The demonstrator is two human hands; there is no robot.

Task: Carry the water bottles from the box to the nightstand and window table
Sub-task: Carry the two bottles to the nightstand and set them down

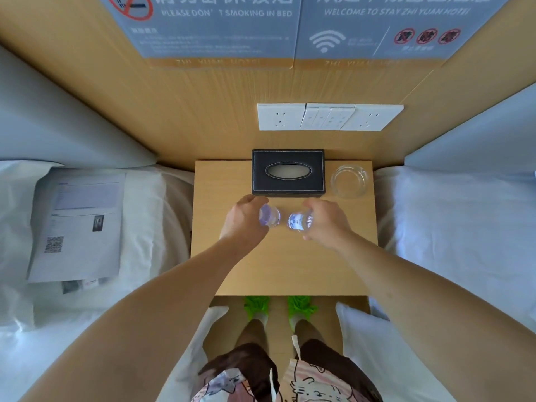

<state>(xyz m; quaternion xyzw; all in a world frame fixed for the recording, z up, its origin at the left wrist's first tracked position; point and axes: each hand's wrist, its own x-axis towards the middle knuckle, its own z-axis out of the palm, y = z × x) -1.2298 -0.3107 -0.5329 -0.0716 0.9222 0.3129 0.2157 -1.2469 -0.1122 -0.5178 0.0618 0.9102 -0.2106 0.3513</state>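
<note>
Bottles over the nightstand point(284, 265) now: my left hand point(246, 219) grips one water bottle point(269, 216), my right hand point(324, 219) grips the other bottle point(300, 221), side by side just before the tissue box point(288, 172).

Both your bare arms reach forward and converge, the forearms angling inward so the hands sit side by side, close but not touching. Your left hand point(245, 220) is turned knuckles up, fingers curled round something on its inner side. Your right hand point(324, 219) mirrors it, fingers curled toward the left hand.
</note>
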